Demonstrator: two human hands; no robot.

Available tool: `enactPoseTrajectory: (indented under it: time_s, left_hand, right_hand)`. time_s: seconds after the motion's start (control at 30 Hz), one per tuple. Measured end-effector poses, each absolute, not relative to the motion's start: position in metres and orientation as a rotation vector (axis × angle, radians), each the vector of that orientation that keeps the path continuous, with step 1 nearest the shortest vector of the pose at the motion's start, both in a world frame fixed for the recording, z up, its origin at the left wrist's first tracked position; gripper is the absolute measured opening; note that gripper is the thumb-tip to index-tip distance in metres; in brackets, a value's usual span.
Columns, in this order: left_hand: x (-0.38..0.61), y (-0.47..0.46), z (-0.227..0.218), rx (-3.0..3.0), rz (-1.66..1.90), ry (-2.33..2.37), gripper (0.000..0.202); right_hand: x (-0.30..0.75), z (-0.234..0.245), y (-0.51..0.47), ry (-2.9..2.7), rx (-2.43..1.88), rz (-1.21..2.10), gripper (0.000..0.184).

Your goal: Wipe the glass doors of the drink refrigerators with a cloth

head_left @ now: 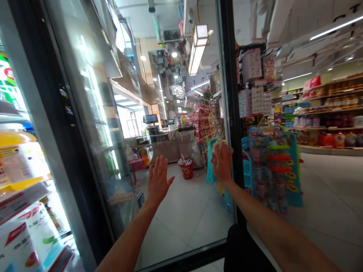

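Note:
A glass door (181, 211) in a black frame (231, 113) stands tilted across the middle of the view. My right hand (222, 162) presses a crumpled pale cloth (218, 145) to the glass, close to the frame's right upright. Lower on the left, my left hand (159, 177) is held up with the fingers stretched out and the thumb apart. It holds nothing and is flat at the glass; whether the palm touches cannot be made out.
To the left, a lit cooler holds yellow-capped bottles (19, 158) and white cartons (36, 226). Racks of packaged toys (269, 166) stand right of the door. Through the glass show a red bucket (187, 169) and a counter (170, 145). Stocked shelves (331, 121) line the far right.

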State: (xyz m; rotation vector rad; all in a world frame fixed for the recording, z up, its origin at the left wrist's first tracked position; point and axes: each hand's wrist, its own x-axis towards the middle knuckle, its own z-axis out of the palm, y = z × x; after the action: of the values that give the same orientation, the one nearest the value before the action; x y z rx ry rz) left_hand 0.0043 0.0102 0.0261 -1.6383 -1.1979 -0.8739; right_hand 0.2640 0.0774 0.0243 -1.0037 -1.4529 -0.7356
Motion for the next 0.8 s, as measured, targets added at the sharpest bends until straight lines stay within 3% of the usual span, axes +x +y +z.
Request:
enactPoseTrajectory:
  time_s: [0.07, 0.27, 0.47, 0.6, 0.7, 0.8]
  left_hand:
    - [0.007, 0.01, 0.026, -1.628, -0.88, -1.231, 0.074]
    - [0.004, 0.007, 0.025, -1.648, -0.852, -1.264, 0.072]
    - [0.001, 0.006, 0.017, -1.637, -0.817, -1.251, 0.07]
    - [0.001, 0.006, 0.011, -1.607, -0.823, -1.232, 0.069]
    - [-0.004, 0.005, 0.004, -1.597, -0.799, -1.214, 0.067]
    - [-0.011, 0.003, -0.005, -1.609, -0.779, -1.2, 0.065]
  right_hand:
    - [0.264, 0.009, 0.076, -1.37, -1.041, -0.72, 0.062]
    - [0.233, -0.03, 0.061, -2.047, -0.649, -0.987, 0.061]
    - [0.266, -0.02, 0.072, -1.455, -1.062, -0.755, 0.066]
    - [0.25, -0.047, 0.062, -1.931, -0.675, -1.001, 0.059]
    - [0.243, -0.038, 0.061, -2.085, -0.534, -1.043, 0.051]
    - [0.244, -0.009, 0.065, -1.794, -0.816, -0.866, 0.05]
